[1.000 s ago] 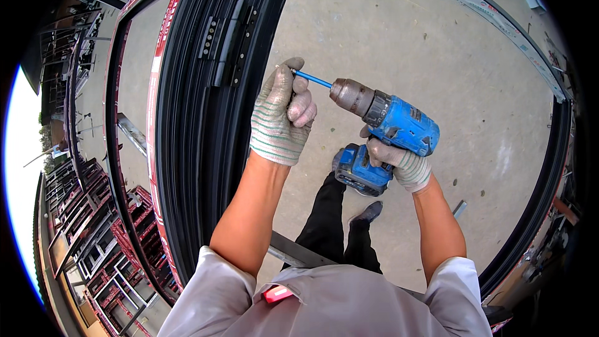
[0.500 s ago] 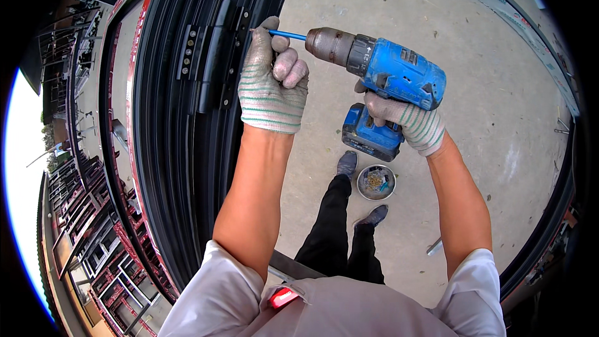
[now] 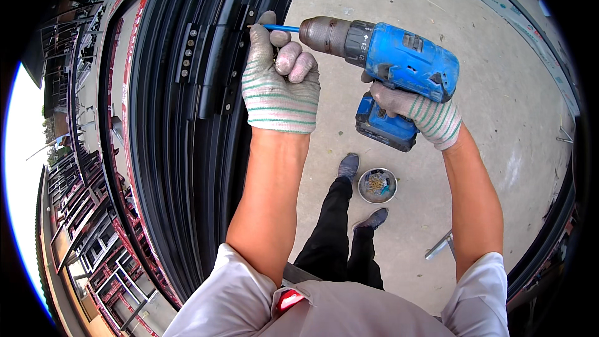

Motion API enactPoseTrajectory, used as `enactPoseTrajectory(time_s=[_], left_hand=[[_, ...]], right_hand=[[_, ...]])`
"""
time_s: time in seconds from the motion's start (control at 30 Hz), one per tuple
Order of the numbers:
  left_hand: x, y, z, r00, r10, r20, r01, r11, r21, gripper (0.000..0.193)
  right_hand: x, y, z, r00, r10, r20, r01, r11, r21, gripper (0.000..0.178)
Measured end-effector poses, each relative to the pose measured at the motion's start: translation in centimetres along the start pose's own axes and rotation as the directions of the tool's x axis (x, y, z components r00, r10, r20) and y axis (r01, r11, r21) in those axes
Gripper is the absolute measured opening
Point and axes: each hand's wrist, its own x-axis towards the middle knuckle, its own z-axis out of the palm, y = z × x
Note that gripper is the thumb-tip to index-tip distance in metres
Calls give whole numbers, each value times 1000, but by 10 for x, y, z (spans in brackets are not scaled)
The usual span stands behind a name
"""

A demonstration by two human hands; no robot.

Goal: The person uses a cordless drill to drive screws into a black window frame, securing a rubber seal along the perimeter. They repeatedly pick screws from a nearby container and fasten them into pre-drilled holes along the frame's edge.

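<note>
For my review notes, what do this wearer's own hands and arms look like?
The left hand and right hand wear matching off-white knit gloves with thin green stripes across the back and wrist. The glove fingers look pinkish-grey and smudged. The forearms are bare below short, pale grey sleeves; no watch or bracelet shows.

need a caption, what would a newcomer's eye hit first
The bright blue drill stands out first, right of centre in the gloved right hand. Next is the gloved left hand at the drill's blue bit, beside a black hinge on dark profiles. Lower down, a round bowl of small parts sits near the shoes.
</note>
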Motion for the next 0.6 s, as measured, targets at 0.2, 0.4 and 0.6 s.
enactPoseTrajectory(time_s=[0.2,0.4,0.6], left_hand=[[0,3,-1,1000,-18,4,18,1000,9,32],[-37,11,-5,987,-77,-141,100,982,163,32],[-110,80,31,1000,-23,-15,27,807,590,31]], right_hand=[[4,-5,4,1000,19,8,-19,1000,9,31],[4,-1,4,999,36,15,-36,998,47,31],[5,0,4,999,-32,-10,31,996,-83,28]])
